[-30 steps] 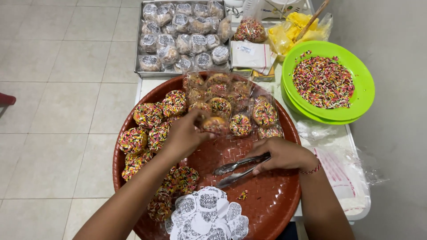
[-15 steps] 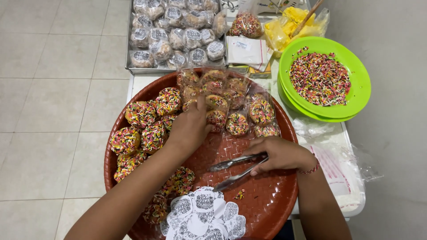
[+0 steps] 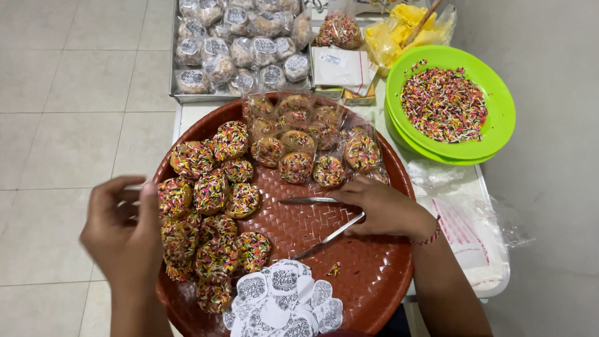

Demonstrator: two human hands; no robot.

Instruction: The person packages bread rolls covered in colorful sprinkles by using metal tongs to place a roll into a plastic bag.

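Note:
My right hand point(image 3: 384, 209) rests in the middle of a round red-brown woven tray point(image 3: 380, 287) and grips metal tongs point(image 3: 315, 219), whose tips point left toward the loose sprinkle-covered doughnuts point(image 3: 212, 193). Raised over the tray's left edge, my left hand point(image 3: 121, 234) pinches a thin pale piece point(image 3: 133, 187) between thumb and fingers; what it is I cannot make out. Doughnuts in clear bags point(image 3: 299, 134) lie at the tray's far side. A heap of round white stickers point(image 3: 281, 302) sits at the tray's near edge.
Stacked green plates point(image 3: 493, 134) with coloured sprinkles point(image 3: 443, 103) stand at the back right. A metal tray point(image 3: 187, 98) of wrapped doughnuts sits behind the red tray. Clear plastic bags point(image 3: 468, 240) lie to the right. Tiled floor point(image 3: 68, 125) lies to the left.
My left hand has drawn back from the bagged doughnuts in the tray's middle to its left edge and lifted. The right hand keeps the tongs in place.

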